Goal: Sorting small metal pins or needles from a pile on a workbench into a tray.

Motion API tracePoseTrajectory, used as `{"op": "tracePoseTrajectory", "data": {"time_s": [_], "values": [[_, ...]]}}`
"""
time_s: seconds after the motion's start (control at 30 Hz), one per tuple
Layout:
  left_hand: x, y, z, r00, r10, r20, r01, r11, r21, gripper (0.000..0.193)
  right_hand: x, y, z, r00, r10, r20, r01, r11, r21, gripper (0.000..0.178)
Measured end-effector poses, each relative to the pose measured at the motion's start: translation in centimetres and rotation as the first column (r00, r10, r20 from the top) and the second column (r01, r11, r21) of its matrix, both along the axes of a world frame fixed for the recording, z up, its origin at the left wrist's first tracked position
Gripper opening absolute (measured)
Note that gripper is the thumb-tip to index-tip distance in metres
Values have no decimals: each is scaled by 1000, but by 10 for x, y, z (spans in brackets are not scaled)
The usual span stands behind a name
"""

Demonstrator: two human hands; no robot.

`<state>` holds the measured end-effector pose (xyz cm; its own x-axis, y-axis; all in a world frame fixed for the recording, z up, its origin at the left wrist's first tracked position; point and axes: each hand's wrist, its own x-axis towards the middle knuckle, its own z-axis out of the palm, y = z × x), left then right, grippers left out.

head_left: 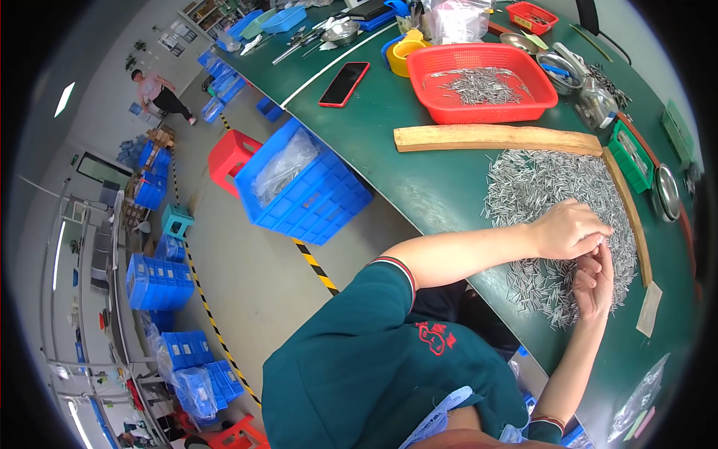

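A wide heap of small thin metal pins (550, 183) lies spread on the green table in front of me. My left hand (572, 229) is over the heap, its fingers bent and closed. Just below it, my right hand (593, 286) has its palm turned up, the index finger raised and the other fingers curled. The fingertips of both hands meet near the heap's right side. Whatever is pinched there is too small and too covered to make out. A wooden strip (497, 138) borders the heap at the far side, and another wooden strip (630, 213) runs along its right.
A red plastic basket (485, 112) with more pins stands beyond the far strip. Left of it lies a phone (345, 84). A green basket (630, 159) and a metal bowl (666, 192) sit at the right. Blue crates (310, 196) stand on the floor beside the table; a person (161, 91) is farther off.
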<state>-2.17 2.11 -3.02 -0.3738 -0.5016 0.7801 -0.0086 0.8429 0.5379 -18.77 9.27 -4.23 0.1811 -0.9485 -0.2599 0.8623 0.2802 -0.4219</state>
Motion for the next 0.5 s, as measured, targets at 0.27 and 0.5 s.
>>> {"op": "tracePoseTrajectory", "data": {"time_s": [0.27, 0.5], "values": [[2, 1, 6, 1000, 5, -6, -6, 998, -62, 24, 13, 4, 13, 999, -32, -7, 33, 999, 23, 22], [7, 2, 6, 999, 25, 34, -19, 989, -144, 26, 28, 8, 23, 976, 38, -212, -70, 987, -147, 23]]}}
